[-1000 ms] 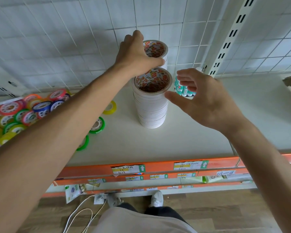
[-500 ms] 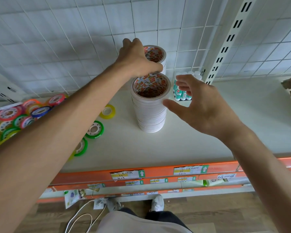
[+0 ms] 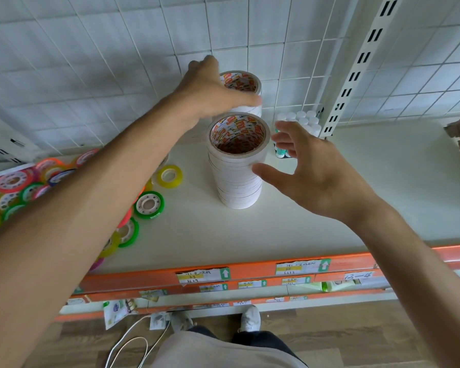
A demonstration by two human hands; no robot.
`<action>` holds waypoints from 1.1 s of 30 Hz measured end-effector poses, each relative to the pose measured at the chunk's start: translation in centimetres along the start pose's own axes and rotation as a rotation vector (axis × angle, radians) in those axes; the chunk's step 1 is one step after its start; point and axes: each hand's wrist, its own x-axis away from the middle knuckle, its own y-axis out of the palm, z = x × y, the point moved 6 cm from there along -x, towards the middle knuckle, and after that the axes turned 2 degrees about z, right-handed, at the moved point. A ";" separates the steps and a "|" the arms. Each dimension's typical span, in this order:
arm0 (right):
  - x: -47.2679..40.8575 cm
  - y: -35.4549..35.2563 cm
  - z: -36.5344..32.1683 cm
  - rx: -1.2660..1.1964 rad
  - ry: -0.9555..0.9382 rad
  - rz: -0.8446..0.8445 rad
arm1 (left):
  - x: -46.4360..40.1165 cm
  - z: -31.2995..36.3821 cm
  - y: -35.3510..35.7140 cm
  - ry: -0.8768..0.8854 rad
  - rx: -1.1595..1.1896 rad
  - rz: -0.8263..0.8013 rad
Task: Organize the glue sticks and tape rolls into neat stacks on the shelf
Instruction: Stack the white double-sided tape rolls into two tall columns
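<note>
Centre frame: two stacks of white tape rolls on shelf [image 3: 290,221]. Left hand [image 3: 213,88] grips rear stack [image 3: 246,87], fingers curled round it. Right hand [image 3: 311,168] spread wide, thumb touching front stack [image 3: 237,176]. Glue sticks [image 3: 300,120] just right.

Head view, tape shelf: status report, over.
Left hand grips rear tape stack. Right hand open beside front tape stack, thumb at its side. Glue sticks standing behind. Loose coloured rolls left, clear of stacks.

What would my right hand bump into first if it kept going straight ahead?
Probably the glue sticks, just beyond the right hand's fingertips; the front tape stack lies beside its thumb. Depth is uncertain.
</note>
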 end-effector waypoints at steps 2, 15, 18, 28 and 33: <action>0.7 0.1 -0.2 0.056 -0.008 0.010 | 1.1 -0.7 -1.1 0.068 0.050 0.066; 6.3 7.1 -4.6 0.170 -0.087 -0.314 | 17.0 -6.2 -1.9 0.591 -0.342 0.040; 5.5 8.6 -6.4 0.149 -0.136 -0.321 | 18.4 -8.7 -1.9 0.507 -0.301 0.003; 2.0 16.9 -13.2 0.190 -0.279 -0.443 | 22.4 -20.9 -7.6 0.252 -0.231 0.033; -0.3 20.2 -16.2 0.189 -0.285 -0.411 | 22.9 -26.1 -10.9 0.163 -0.245 0.044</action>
